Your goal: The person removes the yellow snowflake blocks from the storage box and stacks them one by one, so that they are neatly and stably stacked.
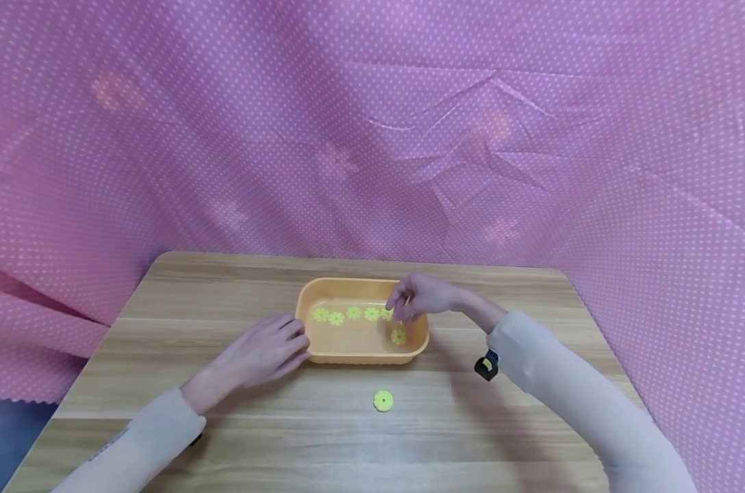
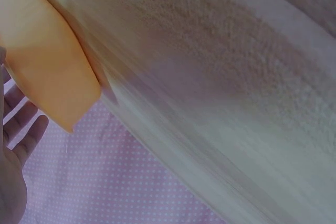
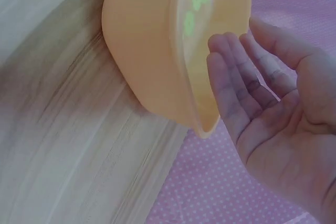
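Observation:
An orange plastic basin (image 1: pixel 360 359) stands on the table, with several yellow-green flower-shaped pieces (image 1: pixel 336 318) in a row along its inside. Another such flower piece (image 1: pixel 398 337) lies nearer its right front corner. My left hand (image 1: pixel 268 349) is at the basin's left end, its fingertips by the rim; the left wrist view shows the fingers loosely bent beside the orange wall. Over the basin's right end hovers my right hand (image 1: pixel 426 296), fingers gently bent. Nothing shows between those fingers in the right wrist view. A round yellow-green flower piece (image 1: pixel 383 400) lies on the table in front.
The wood-grain table (image 1: pixel 224 287) carries the basin near its middle. Pink cloth (image 1: pixel 372 171) with white dots hangs behind and at both sides. A small black device (image 1: pixel 486 365) hangs from the right sleeve. Dark blue fabric (image 1: pixel 9 438) shows at lower left.

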The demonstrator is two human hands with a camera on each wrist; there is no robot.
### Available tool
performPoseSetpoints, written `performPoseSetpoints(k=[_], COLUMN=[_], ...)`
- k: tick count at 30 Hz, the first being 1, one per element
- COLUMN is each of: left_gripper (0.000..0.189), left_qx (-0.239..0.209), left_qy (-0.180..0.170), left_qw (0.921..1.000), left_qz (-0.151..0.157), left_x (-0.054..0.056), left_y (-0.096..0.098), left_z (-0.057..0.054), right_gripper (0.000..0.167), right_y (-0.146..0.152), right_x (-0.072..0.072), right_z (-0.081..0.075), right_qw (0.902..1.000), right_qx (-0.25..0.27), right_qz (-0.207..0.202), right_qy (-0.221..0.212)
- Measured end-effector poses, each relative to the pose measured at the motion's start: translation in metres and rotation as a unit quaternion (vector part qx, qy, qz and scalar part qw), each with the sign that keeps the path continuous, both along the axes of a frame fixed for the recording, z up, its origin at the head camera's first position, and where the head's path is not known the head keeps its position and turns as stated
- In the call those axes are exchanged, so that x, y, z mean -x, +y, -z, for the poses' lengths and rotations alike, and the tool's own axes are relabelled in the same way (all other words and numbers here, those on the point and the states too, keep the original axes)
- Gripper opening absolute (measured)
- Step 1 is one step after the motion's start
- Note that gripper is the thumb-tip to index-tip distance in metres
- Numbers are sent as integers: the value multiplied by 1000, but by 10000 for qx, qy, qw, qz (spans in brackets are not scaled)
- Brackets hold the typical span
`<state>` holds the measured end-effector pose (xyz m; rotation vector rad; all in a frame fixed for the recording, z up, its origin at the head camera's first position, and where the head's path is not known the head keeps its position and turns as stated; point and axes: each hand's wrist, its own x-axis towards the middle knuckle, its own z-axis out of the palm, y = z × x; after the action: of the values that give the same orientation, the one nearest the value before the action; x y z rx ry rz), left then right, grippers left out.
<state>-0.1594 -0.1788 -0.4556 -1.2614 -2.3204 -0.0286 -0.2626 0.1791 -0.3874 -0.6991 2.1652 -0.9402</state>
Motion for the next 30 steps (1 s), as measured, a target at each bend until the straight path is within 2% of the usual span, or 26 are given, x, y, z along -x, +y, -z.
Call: performPoseSetpoints(k=[5,15,22,25,30], left_gripper=[16,18,15,16,17], left_qx=[26,31,29,24,-79], left_qy=[-31,-44,-32,-59,2], left_qw=[10000,10000,10000,10000,10000], left_qz=[-39,-67,-60,-57,45], left_x=[0,0,-1,-1,0], left_y=[1,1,0,0,0], left_z=[-1,0,2,1,1], right_gripper=[29,24,23,22,20], right_y=[-6,-18,-24,-27,-31], right_x=[5,11,12,13,13], right_z=[5,19,24,25,25], right_qw=[9996,9929,9896,9840,9688], right_qx=[-253,-651,-1000,-1278,-1808], right_qz=[-109,-879,-864,-892,-919], right_qy=[65,475,572,862,1427])
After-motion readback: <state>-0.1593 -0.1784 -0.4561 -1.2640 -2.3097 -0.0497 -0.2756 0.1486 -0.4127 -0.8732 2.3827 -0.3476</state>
